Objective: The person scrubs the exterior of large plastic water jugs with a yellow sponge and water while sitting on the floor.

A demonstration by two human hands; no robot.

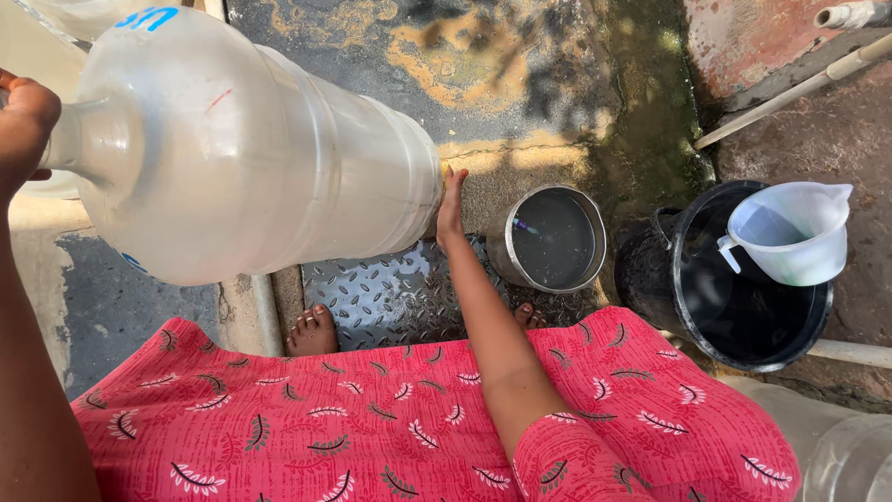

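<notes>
While we hold the big clear water jug (251,149) tipped on its side above the ground, our left hand (23,121) is closed around its neck and our right hand (452,209) lies flat, fingers together, against its base. The jug looks empty or nearly so; we see no water pouring from it, and its mouth is hidden behind the left hand, so we cannot tell whether it is capped. Next in size, the black bucket (683,297) at right holds dark water, with a translucent plastic jug (790,237) resting on its rim. The smaller steel pot (548,240) beside our feet also holds water. We judge the handling to be midway, the jug not yet set down.
</notes>
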